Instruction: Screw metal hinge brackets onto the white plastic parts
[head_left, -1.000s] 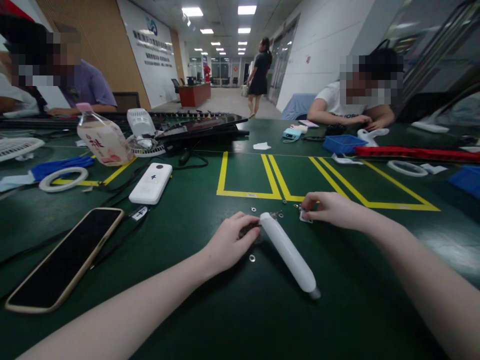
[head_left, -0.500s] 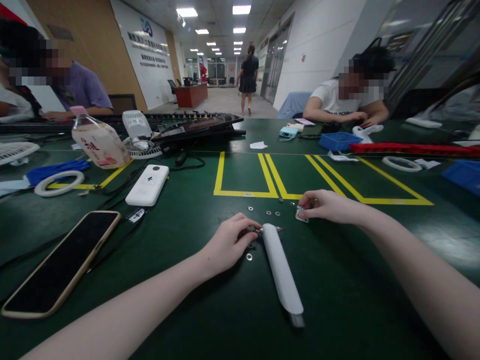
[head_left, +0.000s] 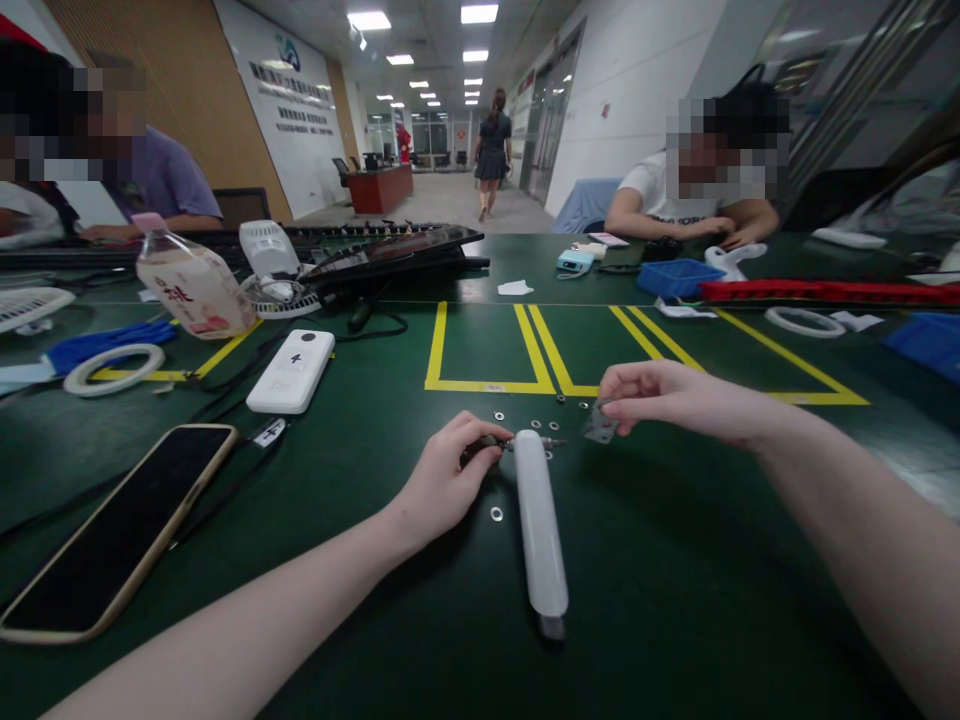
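My left hand [head_left: 444, 482] rests on the green table [head_left: 675, 600] with its fingers pinched on a small dark metal part at the far tip of a white pen-shaped electric screwdriver [head_left: 538, 522]. The screwdriver lies flat, pointing away from me. My right hand [head_left: 660, 398] hovers just above the table to the right, fingers pinched on a small grey metal plate [head_left: 601, 424]. Several small washers [head_left: 496, 514] lie scattered between and beyond the hands.
A phone [head_left: 112, 530] lies at the left, a white power bank [head_left: 291, 370] beyond it, then a bottle [head_left: 193, 286], tape rolls and cables. Yellow tape outlines [head_left: 487, 385] mark the table. Blue bins [head_left: 679, 278] and a red strip lie far right. Other people sit across.
The screwdriver's near end has swung left, so it now points straight away from me. My right hand has lifted the small plate off the table.
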